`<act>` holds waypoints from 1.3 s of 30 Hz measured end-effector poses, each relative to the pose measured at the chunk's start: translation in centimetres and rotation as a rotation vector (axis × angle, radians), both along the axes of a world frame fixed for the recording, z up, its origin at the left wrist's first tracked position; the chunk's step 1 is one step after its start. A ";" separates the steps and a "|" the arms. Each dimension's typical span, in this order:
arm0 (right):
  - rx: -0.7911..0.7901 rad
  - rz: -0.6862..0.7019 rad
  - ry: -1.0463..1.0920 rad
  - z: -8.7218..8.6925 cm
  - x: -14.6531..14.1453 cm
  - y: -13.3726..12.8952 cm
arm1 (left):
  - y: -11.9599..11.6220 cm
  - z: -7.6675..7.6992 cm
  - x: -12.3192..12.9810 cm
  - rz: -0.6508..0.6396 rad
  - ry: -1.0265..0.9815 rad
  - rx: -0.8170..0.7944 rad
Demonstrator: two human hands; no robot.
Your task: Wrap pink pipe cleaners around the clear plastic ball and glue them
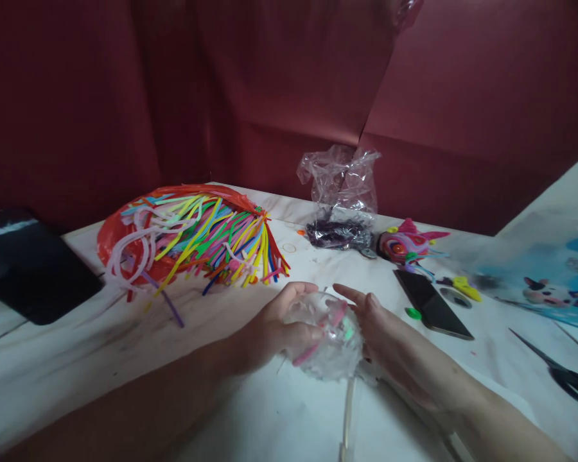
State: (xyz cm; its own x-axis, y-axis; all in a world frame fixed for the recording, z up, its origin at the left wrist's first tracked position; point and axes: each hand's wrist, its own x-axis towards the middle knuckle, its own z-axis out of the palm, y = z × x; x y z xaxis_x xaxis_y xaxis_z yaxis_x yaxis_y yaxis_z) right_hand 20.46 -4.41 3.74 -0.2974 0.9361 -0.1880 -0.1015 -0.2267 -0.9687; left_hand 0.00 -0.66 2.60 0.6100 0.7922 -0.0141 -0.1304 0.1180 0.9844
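Observation:
A clear, crinkled plastic bag [334, 350] with pink and green pieces showing in it is at the front middle of the marble-patterned table [289, 417]. My left hand [284, 321] grips its left side, with the thumb across the front and the fingers behind. At the bag's right side is my right hand [370, 327], its fingers apart and the index finger stretched out over the far edge. The palm side of my right hand is partly hidden by the bag. A thin pale strip [349, 410] lies just below the bag.
Colourful pipe cleaners [221, 237] spread from a red bag at the back left, beside a black tablet [33, 266]. A purple bundle [340, 234], pink figure [407, 244], phone [433, 305], tape roll [455, 298] and scissors [556, 369] lie right.

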 end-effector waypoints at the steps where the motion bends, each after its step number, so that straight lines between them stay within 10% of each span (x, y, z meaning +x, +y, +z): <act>1: -0.009 0.002 0.020 0.0 -0.1 0.2 | 0.4 0.0 -0.1 -0.034 0.004 -0.001; 14: 0.230 -0.033 -0.088 0.4 2.5 1.2 | 3.0 0.5 -1.0 -0.052 0.177 0.079; 19: 0.368 0.174 0.100 2.1 4.5 1.7 | 3.5 1.2 -0.7 -0.094 0.255 0.163; 39: 0.306 0.451 0.392 4.2 3.7 0.2 | 4.1 0.1 -0.8 0.003 0.413 0.386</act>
State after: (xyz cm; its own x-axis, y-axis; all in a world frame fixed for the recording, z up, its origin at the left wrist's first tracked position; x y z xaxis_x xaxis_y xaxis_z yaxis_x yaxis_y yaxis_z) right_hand 24.20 -4.21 7.94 -0.6643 0.6980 0.2676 -0.4186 -0.0508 -0.9067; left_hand -0.81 3.43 2.67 0.6129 0.7892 0.0400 0.2752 -0.2606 0.9254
